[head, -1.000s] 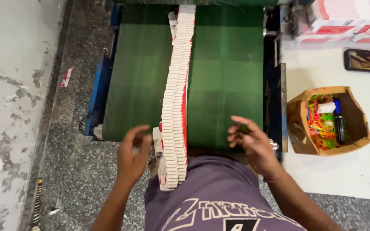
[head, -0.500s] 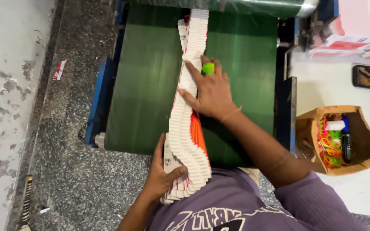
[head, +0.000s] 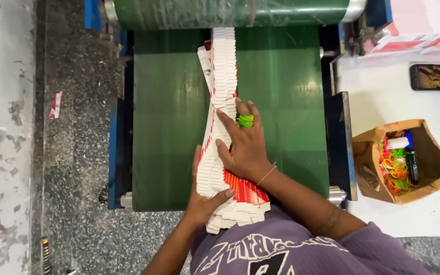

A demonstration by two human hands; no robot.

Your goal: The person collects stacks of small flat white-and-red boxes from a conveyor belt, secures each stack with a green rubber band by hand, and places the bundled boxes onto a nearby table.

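Observation:
A long overlapping row of flat white-and-red cartons (head: 224,66) runs down the green conveyor belt (head: 171,112) toward me. My left hand (head: 202,201) cups the near end of the row from the left and underneath, thumb over the top. My right hand (head: 243,142) lies flat on the cartons a little farther up, fingers spread, pressing them against the left hand. Green rubber bands (head: 245,120) are looped around its fingers. The near cartons (head: 240,206) fan out, showing red edges, above my purple shirt.
A blue machine frame (head: 115,153) flanks the belt, with a green roller (head: 230,12) at the far end. On the white table to the right stand a cardboard box of coloured rubber bands (head: 401,163), a phone (head: 436,76) and stacked cartons (head: 408,43). A grey speckled floor lies to the left.
Both hands were apart at the near belt edge. The right hand then reached up onto the row and has since slid back toward me, bunching the cartons against the left hand.

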